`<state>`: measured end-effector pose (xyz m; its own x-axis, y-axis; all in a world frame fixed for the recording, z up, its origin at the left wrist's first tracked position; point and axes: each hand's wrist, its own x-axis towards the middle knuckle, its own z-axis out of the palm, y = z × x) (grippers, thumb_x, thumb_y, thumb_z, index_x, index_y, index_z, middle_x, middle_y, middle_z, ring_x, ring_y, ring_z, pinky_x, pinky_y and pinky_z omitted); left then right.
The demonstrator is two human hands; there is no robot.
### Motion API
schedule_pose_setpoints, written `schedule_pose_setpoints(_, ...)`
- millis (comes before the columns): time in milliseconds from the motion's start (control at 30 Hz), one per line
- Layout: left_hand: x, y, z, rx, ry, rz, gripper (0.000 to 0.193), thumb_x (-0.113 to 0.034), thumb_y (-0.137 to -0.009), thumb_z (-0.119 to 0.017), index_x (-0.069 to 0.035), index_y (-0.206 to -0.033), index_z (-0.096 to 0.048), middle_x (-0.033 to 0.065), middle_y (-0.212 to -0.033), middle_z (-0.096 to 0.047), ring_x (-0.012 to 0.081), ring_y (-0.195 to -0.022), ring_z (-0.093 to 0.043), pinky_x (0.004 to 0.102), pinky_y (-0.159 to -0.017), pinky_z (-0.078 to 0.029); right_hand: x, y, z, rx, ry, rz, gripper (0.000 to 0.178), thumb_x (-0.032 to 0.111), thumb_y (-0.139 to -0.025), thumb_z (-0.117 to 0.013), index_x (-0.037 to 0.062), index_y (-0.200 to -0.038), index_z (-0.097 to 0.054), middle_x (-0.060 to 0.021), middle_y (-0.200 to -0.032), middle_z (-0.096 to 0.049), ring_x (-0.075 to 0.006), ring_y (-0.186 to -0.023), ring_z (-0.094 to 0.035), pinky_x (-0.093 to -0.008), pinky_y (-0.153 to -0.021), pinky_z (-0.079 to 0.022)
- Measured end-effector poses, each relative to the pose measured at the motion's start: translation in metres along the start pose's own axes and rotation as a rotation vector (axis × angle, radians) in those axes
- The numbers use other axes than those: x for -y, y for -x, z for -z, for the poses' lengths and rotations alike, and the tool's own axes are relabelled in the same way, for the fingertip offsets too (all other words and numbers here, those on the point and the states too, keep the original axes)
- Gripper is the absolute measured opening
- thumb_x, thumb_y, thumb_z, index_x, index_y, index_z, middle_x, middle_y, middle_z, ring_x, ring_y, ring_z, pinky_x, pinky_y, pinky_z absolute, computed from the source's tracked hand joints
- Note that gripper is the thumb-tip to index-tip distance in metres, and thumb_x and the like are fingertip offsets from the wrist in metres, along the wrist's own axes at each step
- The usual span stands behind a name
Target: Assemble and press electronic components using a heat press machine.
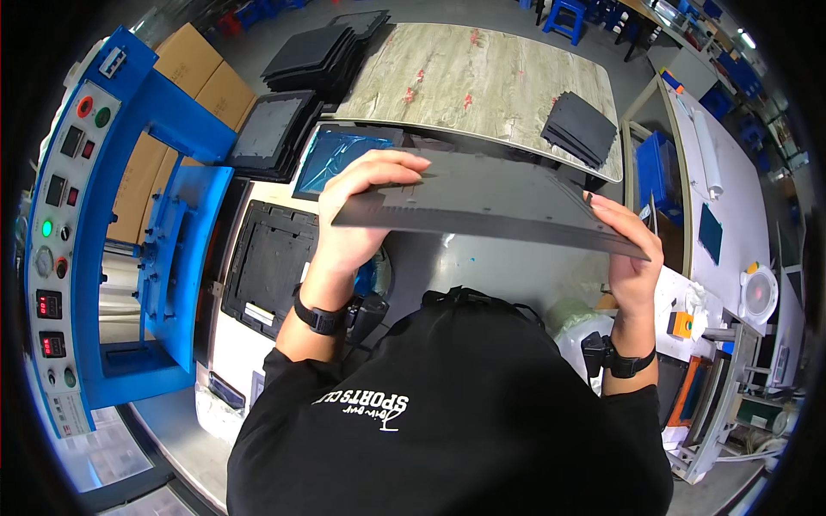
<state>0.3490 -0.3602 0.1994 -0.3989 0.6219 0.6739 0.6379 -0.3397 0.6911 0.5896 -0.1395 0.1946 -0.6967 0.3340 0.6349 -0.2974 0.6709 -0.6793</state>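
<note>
Between my two hands a thin dark grey panel is held up and tilted, one long edge toward me. My left hand grips its left end, fingers over the top face and thumb side below. At the right end my right hand is closed on the panel's edge. Small slots and notches run along the panel. Below and left of it, a black recessed tray-like fixture lies on a white work surface. Behind my left hand is a sheet with shiny blue film.
A blue press machine with buttons and displays stands at the left. Stacks of dark panels sit at the back left. More panels lie on a wood-patterned table. On the right are a white bench and a small fan.
</note>
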Motion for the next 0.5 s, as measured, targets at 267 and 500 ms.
schedule_pose_setpoints(267, 0.007, 0.003, -0.007, -0.063, 0.158, 0.023, 0.014, 0.003, -0.072, -0.068, 0.002, -0.085, -0.063, 0.0162, -0.094, -0.066, 0.0238, -0.087, -0.063, 0.0319, -0.077, -0.05, 0.014, 0.001, 0.0, -0.079, -0.008, -0.024, 0.026, -0.012, -0.075, -0.054, -0.0071, -0.099, -0.062, -0.0204, -0.101, -0.065, -0.0288, -0.098, -0.063, -0.033, -0.088, -0.047)
schedule_pose_setpoints(500, 0.018, 0.007, -0.01, -0.045, 0.265, 0.077, 0.015, 0.004, -0.073, -0.067, 0.002, -0.087, -0.062, 0.0163, -0.095, -0.065, 0.0228, -0.088, -0.061, 0.0319, -0.078, -0.05, 0.024, 0.003, 0.001, -0.074, 0.047, -0.062, 0.023, -0.009, -0.075, -0.057, -0.0063, -0.098, -0.062, -0.0197, -0.1, -0.065, -0.0283, -0.096, -0.064, -0.0317, -0.086, -0.047)
